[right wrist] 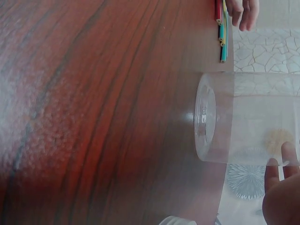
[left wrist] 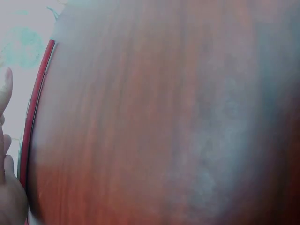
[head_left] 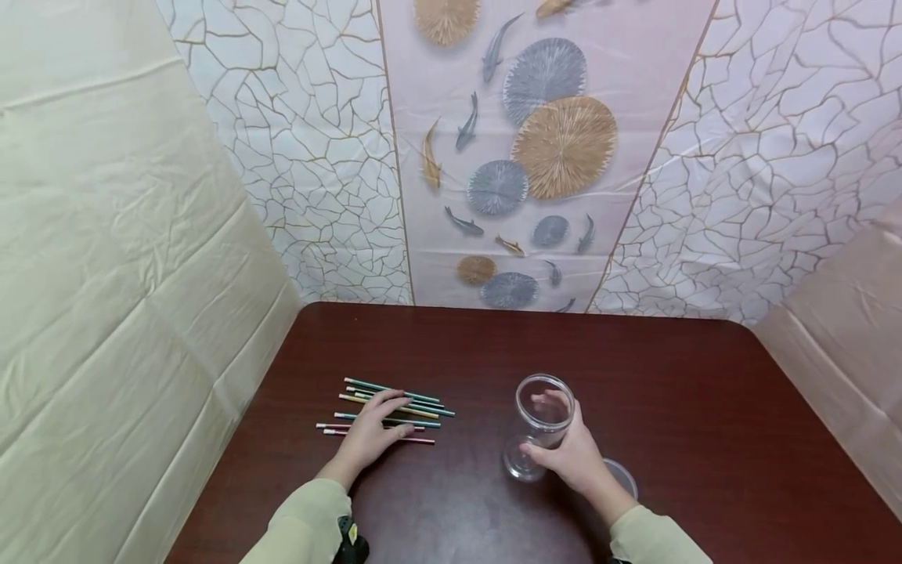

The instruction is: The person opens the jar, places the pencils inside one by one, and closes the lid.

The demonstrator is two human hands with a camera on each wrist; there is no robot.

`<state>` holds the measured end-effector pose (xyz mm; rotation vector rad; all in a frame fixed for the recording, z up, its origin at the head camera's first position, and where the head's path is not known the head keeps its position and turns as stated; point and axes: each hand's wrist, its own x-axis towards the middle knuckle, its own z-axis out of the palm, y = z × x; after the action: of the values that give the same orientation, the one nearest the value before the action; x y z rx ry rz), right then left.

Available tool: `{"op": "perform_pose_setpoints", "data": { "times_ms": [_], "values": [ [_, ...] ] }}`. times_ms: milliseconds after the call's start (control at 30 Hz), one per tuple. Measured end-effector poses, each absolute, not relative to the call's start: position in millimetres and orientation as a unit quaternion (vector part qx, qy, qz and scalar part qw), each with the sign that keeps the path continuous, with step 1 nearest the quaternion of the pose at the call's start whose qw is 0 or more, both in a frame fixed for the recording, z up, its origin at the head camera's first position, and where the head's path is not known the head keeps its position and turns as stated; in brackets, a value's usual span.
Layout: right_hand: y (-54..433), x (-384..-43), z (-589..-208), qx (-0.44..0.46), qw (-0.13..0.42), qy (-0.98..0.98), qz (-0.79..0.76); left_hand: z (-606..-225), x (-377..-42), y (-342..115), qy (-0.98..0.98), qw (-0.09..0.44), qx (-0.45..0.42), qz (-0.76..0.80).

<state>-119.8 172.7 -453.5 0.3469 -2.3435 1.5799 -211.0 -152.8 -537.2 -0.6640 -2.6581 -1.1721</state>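
Several thin pencils (head_left: 430, 424) in green, yellow and red, with pale ends at the left, lie side by side on the table at the left in the head view. My left hand (head_left: 369, 435) is over them with fingers spread, hiding their middles; whether it presses on them I cannot tell. A clear, tall cylindrical jar (right wrist: 248, 117) has its mouth uncovered, and I see nothing inside. My right hand (head_left: 574, 454) grips its side, thumb on the near side and fingers round the far side. In the head view it looks slightly tilted, its base close to the tabletop.
A clear round lid (head_left: 625, 478) lies on the table, partly hidden by my right forearm. The dark red-brown table (head_left: 676, 392) has rounded far corners. Patterned cloth (head_left: 338, 157) hangs behind it, with pale cloth walls on both sides.
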Motion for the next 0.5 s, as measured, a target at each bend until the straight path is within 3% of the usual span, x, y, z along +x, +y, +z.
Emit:
{"op": "perform_pose_setpoints", "data": {
  "times_ms": [500],
  "values": [
    [176.6,-120.2,-455.1,0.124,0.143,-0.803,0.565,-541.5,-212.2,-149.4,-0.891,0.106,-0.263,-0.354]
  ]
}}
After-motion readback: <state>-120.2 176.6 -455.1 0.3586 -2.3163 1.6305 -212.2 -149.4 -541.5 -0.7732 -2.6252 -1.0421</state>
